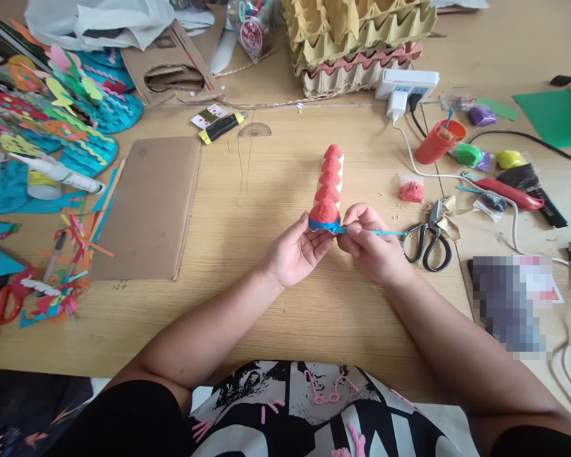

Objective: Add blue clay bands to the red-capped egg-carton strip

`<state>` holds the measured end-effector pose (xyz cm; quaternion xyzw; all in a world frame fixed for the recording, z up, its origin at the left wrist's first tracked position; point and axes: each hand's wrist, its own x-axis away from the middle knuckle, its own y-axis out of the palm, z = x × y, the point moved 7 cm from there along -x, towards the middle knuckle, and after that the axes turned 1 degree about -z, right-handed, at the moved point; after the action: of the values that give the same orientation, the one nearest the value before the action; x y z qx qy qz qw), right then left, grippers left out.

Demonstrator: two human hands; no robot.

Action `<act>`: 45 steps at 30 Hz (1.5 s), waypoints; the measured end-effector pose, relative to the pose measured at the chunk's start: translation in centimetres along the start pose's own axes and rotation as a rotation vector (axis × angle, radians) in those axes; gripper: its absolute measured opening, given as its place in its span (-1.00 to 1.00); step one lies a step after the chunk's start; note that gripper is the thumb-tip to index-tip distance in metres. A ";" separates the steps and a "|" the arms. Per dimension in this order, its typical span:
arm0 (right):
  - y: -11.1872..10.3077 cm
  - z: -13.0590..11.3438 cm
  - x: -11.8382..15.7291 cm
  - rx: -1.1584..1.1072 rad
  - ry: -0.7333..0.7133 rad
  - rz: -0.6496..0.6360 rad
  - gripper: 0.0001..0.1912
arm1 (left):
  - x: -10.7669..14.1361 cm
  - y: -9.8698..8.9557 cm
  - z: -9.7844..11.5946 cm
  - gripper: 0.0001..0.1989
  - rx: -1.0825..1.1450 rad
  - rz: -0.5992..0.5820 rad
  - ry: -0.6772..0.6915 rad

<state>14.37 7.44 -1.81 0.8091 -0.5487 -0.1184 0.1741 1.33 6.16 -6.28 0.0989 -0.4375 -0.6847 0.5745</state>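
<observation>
A row of egg-carton bumps (332, 176) covered in red clay points away from me over the table. Round its near bump runs a blue band (324, 225). My left hand (290, 254) holds that near end, thumb at the side and fingers curled beneath. Pinched in my right hand (368, 244) is a thin blue stick (380, 232), which looks like a clay modelling tool; its tip touches the band's right end. Black-handled scissors (431, 238) lie just right of my right hand.
A cardboard sheet (145, 209) lies left of my hands. Coloured scraps and a glue bottle (59, 172) crowd the far left. Egg trays (356, 44) are stacked at the back. On the right are a power strip (408, 84), an orange cup (438, 143) and bagged red clay (411, 189).
</observation>
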 end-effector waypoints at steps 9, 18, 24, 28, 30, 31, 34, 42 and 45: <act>-0.9 0.0 -0.2 0.038 0.024 0.095 -0.56 | 0.2 -0.2 0.6 -0.67 -0.056 0.045 0.039; -1.1 0.2 0.0 0.143 -0.065 0.108 -0.64 | 0.3 0.3 0.2 -0.74 0.100 0.052 -0.023; -1.2 -0.9 0.1 0.264 -0.169 0.153 -0.68 | 0.4 0.7 0.2 -0.75 0.147 0.053 -0.063; -1.1 -1.4 0.1 0.302 -0.256 0.148 -0.66 | 0.7 1.1 0.3 -0.74 0.224 0.077 -0.104; -1.2 -1.4 0.1 0.302 -0.282 0.132 -0.69 | 0.9 1.3 0.3 -0.70 0.242 0.077 -0.111; -1.2 -1.2 0.1 0.286 -0.286 0.120 -0.72 | 0.9 1.4 0.4 -0.69 0.244 0.076 -0.112; -1.3 -0.7 0.0 0.170 -0.276 0.077 -0.79 | 1.0 1.4 0.3 -0.72 0.240 0.096 -0.095; -1.9 0.3 0.0 0.099 -0.253 0.087 -0.81 | 0.9 1.4 0.4 -0.80 0.237 0.091 -0.027; -2.0 0.5 -0.1 0.086 -0.230 0.101 -0.80 | 0.9 1.5 0.3 -0.81 0.235 0.063 -0.024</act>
<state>15.87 8.11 -3.14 0.7682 -0.6097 -0.1777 0.0807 1.92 5.59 -4.65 0.1437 -0.5244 -0.6114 0.5750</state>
